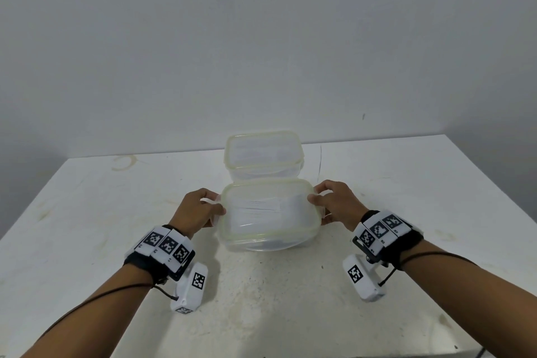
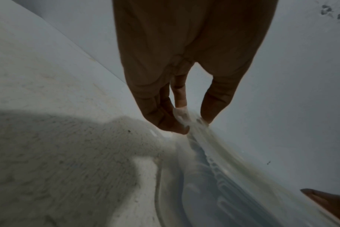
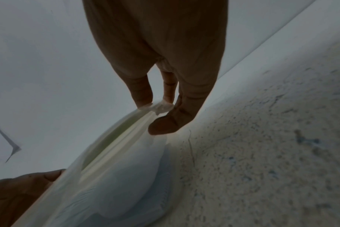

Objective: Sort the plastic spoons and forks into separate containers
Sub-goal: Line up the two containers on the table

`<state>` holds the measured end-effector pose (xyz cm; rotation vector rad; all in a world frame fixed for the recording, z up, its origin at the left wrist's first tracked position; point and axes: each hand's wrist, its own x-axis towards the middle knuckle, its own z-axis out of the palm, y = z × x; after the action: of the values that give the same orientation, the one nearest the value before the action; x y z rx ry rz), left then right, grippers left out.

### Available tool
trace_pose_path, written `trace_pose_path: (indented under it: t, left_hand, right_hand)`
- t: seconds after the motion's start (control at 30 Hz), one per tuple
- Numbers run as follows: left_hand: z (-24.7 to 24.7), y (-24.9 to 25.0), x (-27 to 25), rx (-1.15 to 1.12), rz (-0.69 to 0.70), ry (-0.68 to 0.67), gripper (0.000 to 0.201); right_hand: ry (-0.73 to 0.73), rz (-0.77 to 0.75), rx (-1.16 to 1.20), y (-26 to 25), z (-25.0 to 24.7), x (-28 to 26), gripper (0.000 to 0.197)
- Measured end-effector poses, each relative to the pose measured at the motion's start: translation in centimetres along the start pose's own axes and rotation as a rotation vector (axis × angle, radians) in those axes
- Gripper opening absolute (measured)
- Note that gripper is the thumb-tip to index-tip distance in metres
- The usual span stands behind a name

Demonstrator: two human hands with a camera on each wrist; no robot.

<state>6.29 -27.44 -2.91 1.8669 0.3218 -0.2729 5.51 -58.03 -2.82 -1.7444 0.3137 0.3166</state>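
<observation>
Two translucent lidded plastic containers stand on the white table. The near container is held on both sides. My left hand grips its left side latch, with the fingertips curled round the flap and the thumb on the lid. My right hand grips the right latch the same way, thumb on the lid. White plastic cutlery shows faintly through the lid; I cannot tell spoons from forks. The far container sits just behind, its lid on.
The white table is stained and rough, with a grey wall right behind its back edge. The far container almost touches the near one. Bare tabletop lies to the left, right and front of the containers.
</observation>
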Motion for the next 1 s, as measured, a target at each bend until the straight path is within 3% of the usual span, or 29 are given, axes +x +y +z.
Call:
trace_pose_path:
  t: [0.17, 0.33, 0.67, 0.83, 1.0]
  left_hand:
    - [-0.1, 1.1, 0.3, 0.143, 0.016, -0.092, 0.028]
    - [-0.2, 1.2, 1.7, 0.304, 0.154, -0.029, 0.009]
    - [-0.4, 1.5, 3.0, 0.262, 0.106, -0.034, 0.008]
    - [0.0, 1.4, 3.5, 0.223, 0.107, -0.027, 0.007]
    - [0.1, 1.3, 3.8, 0.208, 0.139, -0.021, 0.008]
  right_hand:
    - [0.023, -0.021, -0.167, -0.8, 0.3, 1.2, 0.017]
    - [0.159, -0.141, -0.375, -1.3, 0.7, 2.2, 0.013]
    - [0.155, -0.176, -0.377, -1.4, 0.6, 2.5, 0.010]
    - [0.126, -0.035, -0.280, -1.8, 0.4, 3.1, 0.014]
    - [0.127, -0.065, -0.339, -1.7, 0.5, 3.6, 0.016]
